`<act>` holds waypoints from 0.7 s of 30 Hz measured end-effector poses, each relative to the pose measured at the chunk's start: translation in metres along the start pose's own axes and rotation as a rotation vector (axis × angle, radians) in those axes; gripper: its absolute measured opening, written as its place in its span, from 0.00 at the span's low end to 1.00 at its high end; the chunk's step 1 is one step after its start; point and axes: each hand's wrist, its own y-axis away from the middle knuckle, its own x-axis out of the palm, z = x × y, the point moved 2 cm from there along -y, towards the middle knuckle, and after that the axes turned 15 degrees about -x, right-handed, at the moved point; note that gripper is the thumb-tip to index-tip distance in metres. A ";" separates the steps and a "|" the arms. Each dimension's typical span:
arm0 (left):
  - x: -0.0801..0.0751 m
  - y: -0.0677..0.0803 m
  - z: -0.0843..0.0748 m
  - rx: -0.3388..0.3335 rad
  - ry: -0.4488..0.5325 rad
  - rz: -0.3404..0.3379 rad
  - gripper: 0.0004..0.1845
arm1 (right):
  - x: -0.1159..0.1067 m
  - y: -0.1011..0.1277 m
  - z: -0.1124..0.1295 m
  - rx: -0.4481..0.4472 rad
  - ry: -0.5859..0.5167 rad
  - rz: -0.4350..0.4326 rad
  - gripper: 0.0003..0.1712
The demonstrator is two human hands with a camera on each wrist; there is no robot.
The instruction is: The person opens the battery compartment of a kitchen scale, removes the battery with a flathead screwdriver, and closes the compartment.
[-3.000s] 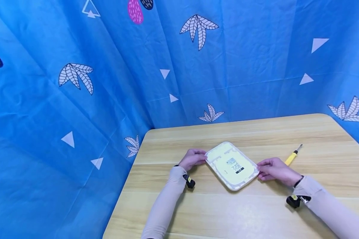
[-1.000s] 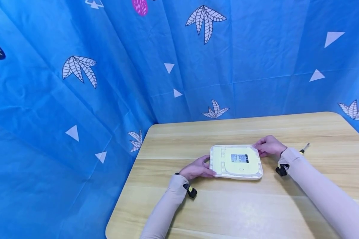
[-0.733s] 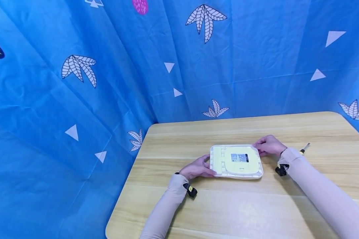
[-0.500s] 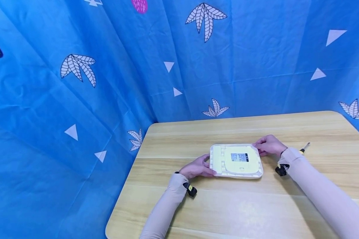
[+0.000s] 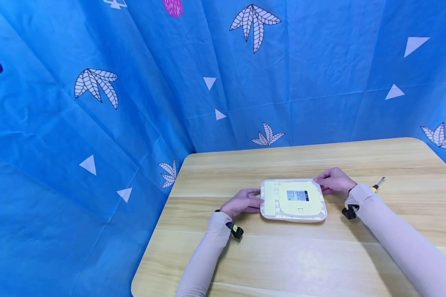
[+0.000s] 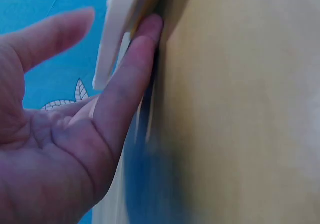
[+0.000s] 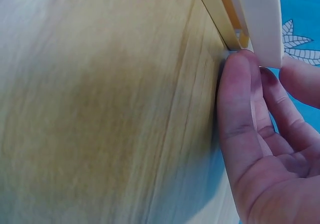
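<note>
A white, flat plastic device [image 5: 300,209] with rounded corners lies on the table, its pale labelled side facing up. At its left edge is my left hand [image 5: 241,203]. In the left wrist view the left thumb [image 6: 60,36] stands off the device's rim [image 6: 117,33], while straight fingers reach beneath it. My right hand [image 5: 335,181] pinches the far right corner. The right wrist view shows the right thumb [image 7: 302,81] against the white rim [image 7: 262,23], with fingertips under it, close over the table.
A screwdriver [image 5: 375,187] lies beyond the right wrist, its handle mostly hidden by the sleeve. The wooden table [image 5: 223,173] ends at a blue patterned curtain [image 5: 319,82] behind and to the left.
Over three seconds the device has turned from a slant to square with the table. Since half a second ago, my left thumb has come off its near left corner and the hand shifted slightly back.
</note>
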 end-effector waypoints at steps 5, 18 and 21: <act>-0.005 -0.009 -0.004 0.018 0.066 -0.072 0.33 | 0.001 0.002 0.000 -0.001 0.010 0.002 0.22; 0.000 -0.016 -0.014 0.065 0.152 -0.128 0.27 | 0.003 0.003 0.005 -0.001 0.038 -0.014 0.23; 0.001 -0.018 -0.014 0.066 0.170 -0.137 0.26 | 0.003 0.003 0.004 -0.001 0.047 -0.016 0.22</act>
